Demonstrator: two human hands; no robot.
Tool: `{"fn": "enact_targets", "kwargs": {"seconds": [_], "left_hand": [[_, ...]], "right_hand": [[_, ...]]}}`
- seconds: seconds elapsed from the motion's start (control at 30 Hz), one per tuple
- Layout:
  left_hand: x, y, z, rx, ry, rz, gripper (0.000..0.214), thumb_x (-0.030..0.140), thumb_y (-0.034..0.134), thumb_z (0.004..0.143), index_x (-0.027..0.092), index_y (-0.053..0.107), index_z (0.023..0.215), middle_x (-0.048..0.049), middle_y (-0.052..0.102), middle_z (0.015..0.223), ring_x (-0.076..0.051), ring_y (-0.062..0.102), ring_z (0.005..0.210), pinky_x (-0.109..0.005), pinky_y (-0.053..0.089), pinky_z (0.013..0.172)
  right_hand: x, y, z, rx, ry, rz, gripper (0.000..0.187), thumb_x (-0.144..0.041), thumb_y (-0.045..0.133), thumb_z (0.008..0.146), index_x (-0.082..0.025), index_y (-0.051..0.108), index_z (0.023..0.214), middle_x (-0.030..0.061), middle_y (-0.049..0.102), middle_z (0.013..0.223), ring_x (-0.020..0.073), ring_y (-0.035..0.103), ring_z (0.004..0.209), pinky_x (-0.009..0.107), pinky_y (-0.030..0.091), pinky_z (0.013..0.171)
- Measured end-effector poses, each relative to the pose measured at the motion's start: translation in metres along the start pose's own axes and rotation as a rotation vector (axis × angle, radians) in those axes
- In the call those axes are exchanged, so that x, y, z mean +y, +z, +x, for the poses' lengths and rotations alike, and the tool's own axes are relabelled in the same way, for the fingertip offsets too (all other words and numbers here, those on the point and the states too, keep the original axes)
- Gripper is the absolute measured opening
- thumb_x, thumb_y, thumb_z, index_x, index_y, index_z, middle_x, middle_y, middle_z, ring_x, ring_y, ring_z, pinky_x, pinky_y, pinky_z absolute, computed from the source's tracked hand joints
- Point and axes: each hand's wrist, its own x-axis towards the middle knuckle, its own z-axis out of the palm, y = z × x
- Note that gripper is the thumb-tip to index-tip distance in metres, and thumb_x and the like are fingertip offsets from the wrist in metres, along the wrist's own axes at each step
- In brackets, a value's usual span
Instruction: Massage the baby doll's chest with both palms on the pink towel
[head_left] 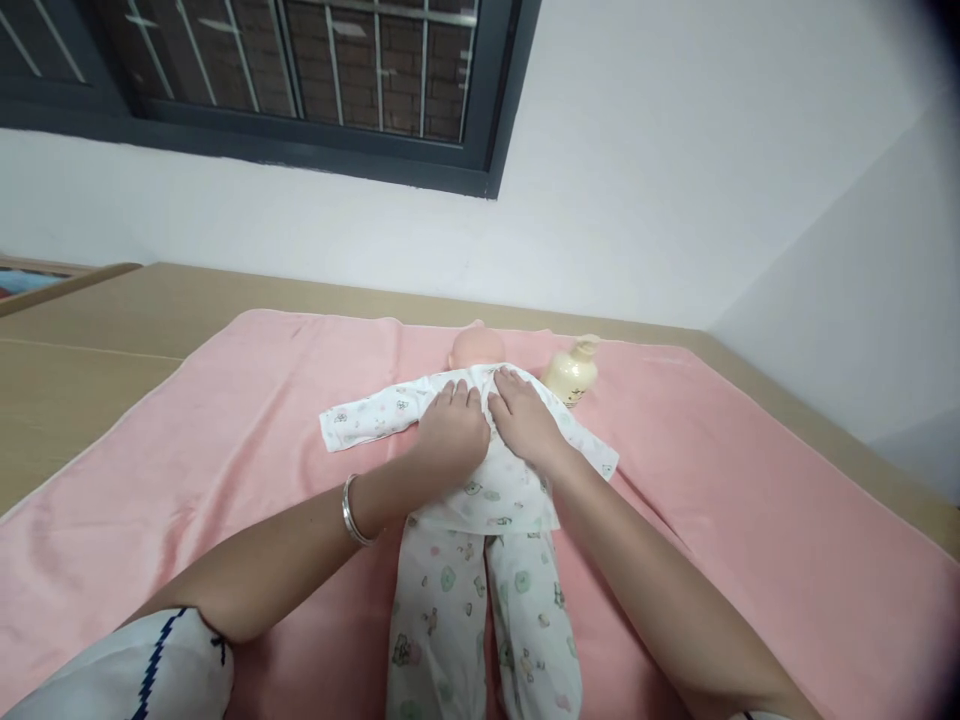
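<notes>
A baby doll [478, 347] lies stretched out on a pink cloth, its bald head at the far end. It wears a white printed long-sleeved shirt [487, 510], with matching trousers [442, 600] below. My left hand [455, 425] rests on the left part of the upper shirt, fingers forward and slightly bent; its thumb is hidden. Beside it, my right hand [523, 418] lies flat on the shirt's upper right part, fingers stretched towards the neck. Both hands touch the fabric. The doll's sleeves spread out to either side, and its face cannot be made out.
A pale yellow pump bottle [571, 373] stands to the right of the doll's head. The pink cloth [247, 430] has some creases and covers much of a wooden surface [97, 340]. Behind are a white wall [600, 200] and a dark-framed barred window [480, 170].
</notes>
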Motion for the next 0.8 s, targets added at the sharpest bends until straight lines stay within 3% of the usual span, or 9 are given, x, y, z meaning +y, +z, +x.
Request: {"fn": "enact_targets", "kwargs": {"seconds": [0.2,0.3,0.37,0.5,0.6,0.7,0.8], "left_hand": [[-0.033,-0.008,0.022,-0.072,-0.106,-0.182,0.059,0.035,0.03,0.099,0.0,0.042,0.144,-0.0213,0.041,0.153,-0.03,0.035,0.146,-0.044,0.029,0.121],[-0.027,0.002,0.017,-0.013,-0.141,-0.158,0.06,0.038,0.027,0.101,0.0,0.04,0.145,-0.0226,0.041,0.153,-0.033,0.034,0.146,-0.05,0.03,0.119],[-0.015,0.009,0.008,0.055,-0.15,-0.097,0.057,0.036,0.029,0.101,0.002,0.041,0.145,-0.0234,0.041,0.153,-0.036,0.033,0.146,-0.055,0.031,0.116],[-0.001,0.014,-0.002,0.12,-0.136,-0.057,0.052,0.031,0.032,0.099,0.006,0.043,0.144,-0.0217,0.042,0.153,-0.036,0.031,0.147,-0.055,0.033,0.115],[-0.014,0.008,0.006,0.071,-0.125,-0.127,0.053,0.032,0.035,0.099,0.007,0.042,0.145,-0.0188,0.041,0.154,-0.034,0.032,0.147,-0.051,0.03,0.119],[-0.034,0.005,0.018,0.025,-0.123,-0.231,0.051,0.034,0.034,0.099,0.008,0.047,0.14,-0.0174,0.049,0.148,-0.031,0.043,0.14,-0.048,0.034,0.117],[-0.039,0.01,0.021,0.085,-0.137,-0.27,0.049,0.035,0.035,0.099,0.009,0.051,0.136,-0.0176,0.055,0.142,-0.031,0.049,0.134,-0.049,0.037,0.115]], "right_hand": [[-0.035,-0.014,-0.026,0.055,-0.001,-0.09,0.043,-0.022,0.033,0.097,-0.011,0.063,0.125,0.0166,0.065,0.129,0.0289,0.054,0.129,0.039,0.042,0.107],[-0.031,-0.015,-0.023,0.036,0.024,-0.036,0.041,-0.025,0.032,0.098,-0.017,0.066,0.118,0.0124,0.07,0.12,0.028,0.062,0.119,0.04,0.048,0.099],[-0.016,-0.009,-0.013,0.037,0.026,0.039,0.044,-0.032,0.031,0.1,-0.016,0.06,0.13,0.0121,0.062,0.135,0.0274,0.056,0.128,0.041,0.044,0.106],[0.004,0.004,0.003,0.021,0.018,0.103,0.057,-0.037,0.035,0.1,-0.008,0.043,0.148,0.0158,0.034,0.158,0.0276,0.028,0.149,0.044,0.023,0.123],[-0.008,0.003,-0.006,0.018,0.028,0.057,0.055,-0.031,0.031,0.1,-0.005,0.045,0.147,0.0178,0.039,0.155,0.0285,0.031,0.148,0.045,0.024,0.123],[-0.028,-0.003,-0.021,0.019,0.021,-0.003,0.052,-0.025,0.032,0.098,-0.007,0.05,0.144,0.0177,0.044,0.152,0.0282,0.035,0.146,0.044,0.029,0.121],[-0.031,-0.006,-0.024,0.006,0.005,0.03,0.05,-0.029,0.033,0.1,-0.011,0.053,0.142,0.016,0.045,0.152,0.0276,0.037,0.146,0.044,0.032,0.119]]}}
